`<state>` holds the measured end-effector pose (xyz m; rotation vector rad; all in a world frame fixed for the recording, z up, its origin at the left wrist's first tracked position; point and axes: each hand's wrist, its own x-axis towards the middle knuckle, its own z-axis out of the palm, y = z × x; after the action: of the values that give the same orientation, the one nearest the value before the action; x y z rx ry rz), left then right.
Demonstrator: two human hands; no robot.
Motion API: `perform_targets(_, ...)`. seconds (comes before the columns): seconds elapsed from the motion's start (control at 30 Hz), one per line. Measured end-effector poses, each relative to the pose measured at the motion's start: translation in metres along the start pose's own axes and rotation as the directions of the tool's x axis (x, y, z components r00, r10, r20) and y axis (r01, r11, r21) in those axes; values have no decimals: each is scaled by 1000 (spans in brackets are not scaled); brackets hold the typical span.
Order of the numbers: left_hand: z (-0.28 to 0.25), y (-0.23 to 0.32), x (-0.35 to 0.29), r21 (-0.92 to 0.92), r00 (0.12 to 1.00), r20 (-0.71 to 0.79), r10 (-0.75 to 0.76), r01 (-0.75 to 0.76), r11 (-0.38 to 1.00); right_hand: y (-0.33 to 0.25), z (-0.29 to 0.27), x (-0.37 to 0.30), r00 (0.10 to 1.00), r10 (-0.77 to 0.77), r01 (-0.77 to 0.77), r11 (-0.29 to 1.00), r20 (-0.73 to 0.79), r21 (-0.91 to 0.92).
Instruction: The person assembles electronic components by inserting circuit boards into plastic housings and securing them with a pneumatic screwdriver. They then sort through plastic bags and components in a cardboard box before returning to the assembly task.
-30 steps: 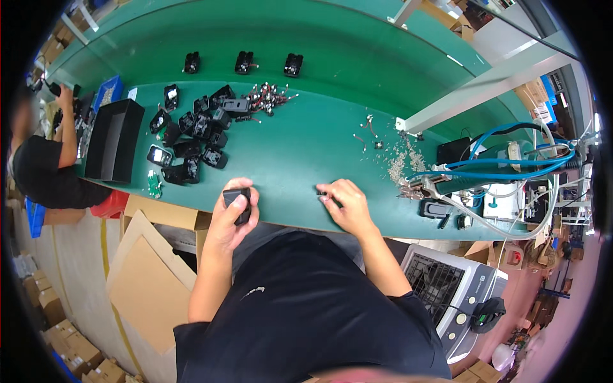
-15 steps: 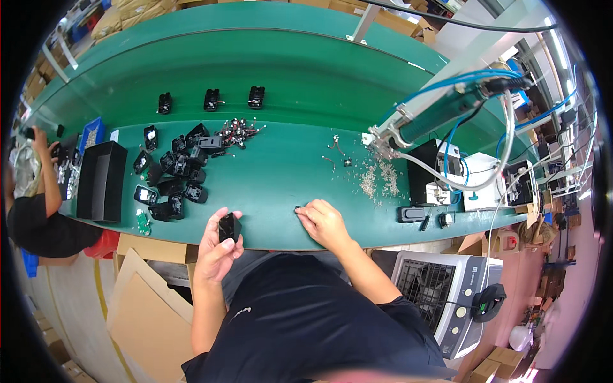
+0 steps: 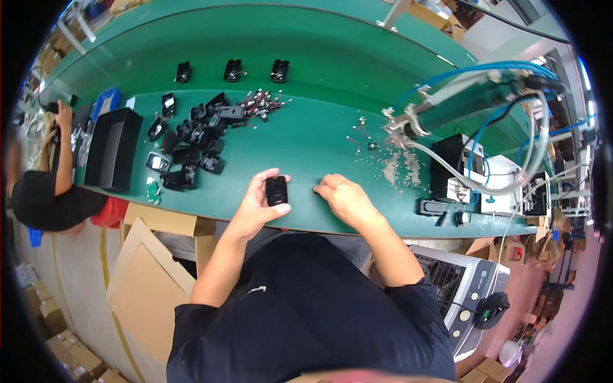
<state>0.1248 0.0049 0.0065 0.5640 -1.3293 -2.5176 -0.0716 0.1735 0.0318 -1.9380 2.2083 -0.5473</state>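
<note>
My left hand grips a black plastic housing upright between thumb and fingers, just above the front part of the green bench. To its right is my right hand, low over the bench top with its fingertips pinched together; whatever they hold is hidden. A gap of bare green surface separates the two hands. Beyond my left hand lies a loose pile of similar black housings. Small parts with red and black wires are heaped at the pile's far right.
Several small metal pieces are scattered right of centre, below a hanging green powered driver with blue hoses. A long black box stands at left, near a co-worker. Three housings line the back. Green circuit boards lie near the front edge.
My left hand has moved right, toward my right hand, and the housing in it has turned to show another side. The dark bit at my right fingertips no longer shows. The whole view has shifted.
</note>
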Motion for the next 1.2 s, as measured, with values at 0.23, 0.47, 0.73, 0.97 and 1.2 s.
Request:
perform_targets(0.23, 11, -8, 6, 508, 989, 1, 149, -128, 852, -32, -10, 5, 974, 23, 22, 981, -226, 193)
perform_targets(0.47, 23, -3, 11, 766, 930, 146, 337, -323, 557, -62, -7, 16, 943, 66, -15, 988, -326, 156)
perform_targets(0.73, 25, 2, 7, 795, 927, 173, 333, -331, 508, -68, -2, 18, 951, 28, -3, 997, -308, 82)
perform_targets(0.97, 19, 6, 13, 735, 920, 196, 339, -367, 570, -75, -3, 26, 950, 71, -57, 997, -303, 56)
perform_targets(1.2, 17, 12, 29, 751, 920, 226, 319, -373, 545, -76, 2, 35, 925, 253, -231, 967, -283, 110)
